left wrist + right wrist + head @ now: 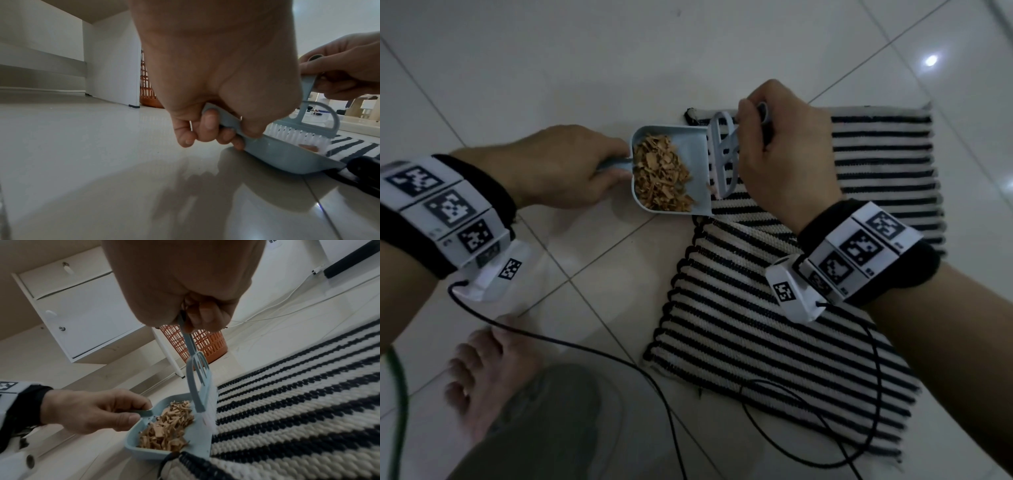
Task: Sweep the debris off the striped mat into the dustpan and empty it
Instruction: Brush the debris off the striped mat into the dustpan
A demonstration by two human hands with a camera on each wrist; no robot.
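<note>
Left hand (558,168) grips the loaded dustpan (671,171); right hand (784,150) grips the brush (722,154). Tilting the dustpan during lifting risks spilling shavings (662,174) onto the floor (551,68).

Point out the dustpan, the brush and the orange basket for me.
dustpan (690,161): head view, bare floor of the pan.
brush (720,150): head view, top of its head.
orange basket (211,344): right wrist view, its lattice wall.

A: Where's open room?
B: Bare floor (551,68) left of the dustpan (688,144).
A: What blocks?
B: The mat (876,164) right of it, black cables (585,349) near the foot (482,370), an orange basket (211,344) by the cabinet (82,313).
</note>
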